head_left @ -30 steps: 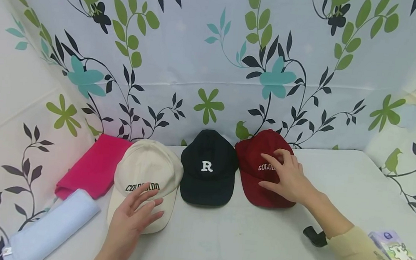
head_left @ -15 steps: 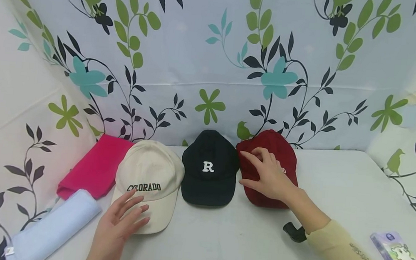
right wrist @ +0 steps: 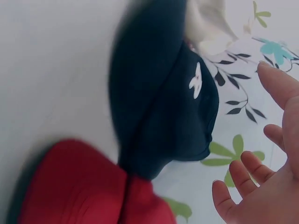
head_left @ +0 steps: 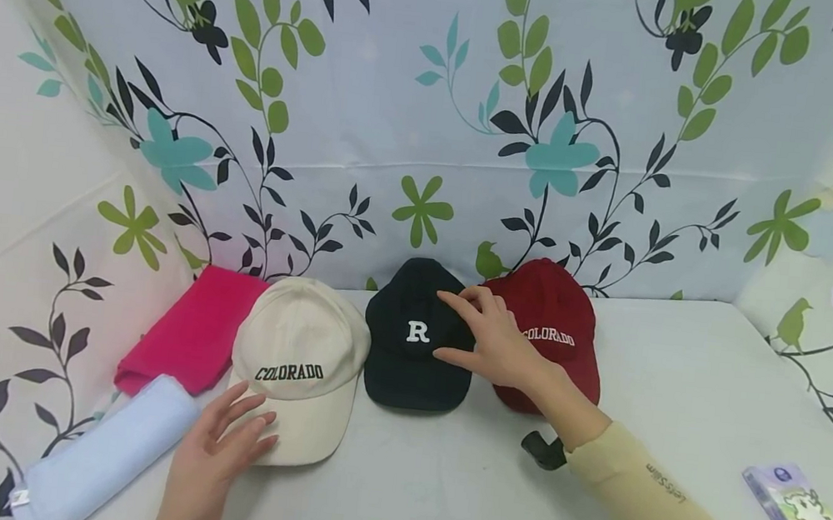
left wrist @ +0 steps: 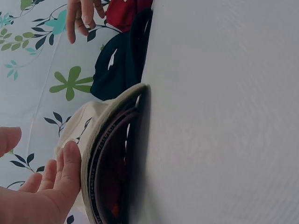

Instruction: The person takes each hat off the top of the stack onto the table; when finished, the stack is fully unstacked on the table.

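Three baseball caps stand in a row against the patterned backdrop: a cream cap (head_left: pixel 304 333) lettered COLORADO, a navy cap (head_left: pixel 405 376) with a white R, and a red cap (head_left: pixel 559 303) at the right. My right hand (head_left: pixel 502 344), fingers spread and apart from the thumb, hovers in front of the navy cap's right side and part of the red one. It holds nothing. My left hand (head_left: pixel 214 441) is near the cream cap's brim, its fingers loosely extended. In the left wrist view those fingers (left wrist: pixel 71 163) lie close beside the brim; contact is unclear.
A folded pink cloth (head_left: pixel 192 326) and a rolled light-blue cloth (head_left: pixel 108 448) lie at the left. A small black object (head_left: pixel 543 450) shows by the right wrist. A lilac box with a cartoon picture (head_left: pixel 795 504) lies at the far right of the white table (head_left: pixel 423 503).
My right hand has moved left from in front of the red cap to the navy one. My left hand has drifted left and slightly down along the cream brim. The caps stay put.
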The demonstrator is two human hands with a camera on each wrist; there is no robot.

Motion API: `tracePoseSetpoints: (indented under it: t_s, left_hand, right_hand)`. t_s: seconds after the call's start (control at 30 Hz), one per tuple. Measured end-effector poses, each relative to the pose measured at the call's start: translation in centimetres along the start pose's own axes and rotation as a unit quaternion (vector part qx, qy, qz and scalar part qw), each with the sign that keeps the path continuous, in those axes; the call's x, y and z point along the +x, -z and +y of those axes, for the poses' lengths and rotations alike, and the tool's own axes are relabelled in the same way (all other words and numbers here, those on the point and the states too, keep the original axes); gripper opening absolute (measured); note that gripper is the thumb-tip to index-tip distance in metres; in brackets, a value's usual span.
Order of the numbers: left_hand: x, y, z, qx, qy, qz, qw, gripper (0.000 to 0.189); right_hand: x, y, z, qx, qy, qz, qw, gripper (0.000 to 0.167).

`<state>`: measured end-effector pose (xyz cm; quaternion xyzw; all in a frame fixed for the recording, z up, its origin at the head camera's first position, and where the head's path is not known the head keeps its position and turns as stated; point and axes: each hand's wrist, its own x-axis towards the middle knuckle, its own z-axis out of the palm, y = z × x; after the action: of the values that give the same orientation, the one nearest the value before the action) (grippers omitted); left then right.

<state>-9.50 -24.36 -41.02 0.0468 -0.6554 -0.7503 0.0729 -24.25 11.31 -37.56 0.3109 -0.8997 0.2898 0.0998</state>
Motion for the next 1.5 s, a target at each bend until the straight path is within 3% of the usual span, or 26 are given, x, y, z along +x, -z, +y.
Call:
tracePoseSetpoints:
  t_s: [0.37, 0.63, 0.83, 1.1, 1.5]
  left_hand:
    - [0.4, 2.0, 0.1, 0.066, -0.023, 0.027, 0.9972, 0.052]
    - [1.2, 3.2, 0.4, 0.150, 0.047, 0.054, 0.9861, 0.066]
    - [1.5, 4.1, 0.3, 0.180, 0.061, 0.074, 0.9790, 0.067]
    - [1.8, 4.8, 0.5, 0.220, 0.130, 0.064, 0.9646, 0.077]
    - [2.1, 5.6, 0.3, 0.242, 0.148, 0.051, 0.9576, 0.079]
  right_hand:
    - [2.3, -1.1, -2.2, 0.032, -0.008, -0.011, 0.9994, 0.079]
    - [4.1, -2.0, -3.1, 0.063, -0.021, -0.026, 0.9975, 0.078]
    - [5.2, -3.0, -3.9, 0.081, -0.032, -0.044, 0.9952, 0.077]
    - [7.0, -4.2, -5.2, 0.089, -0.035, -0.059, 0.9937, 0.073]
    - [9.3, -6.8, -5.8, 0.133, -0.025, -0.075, 0.9879, 0.069]
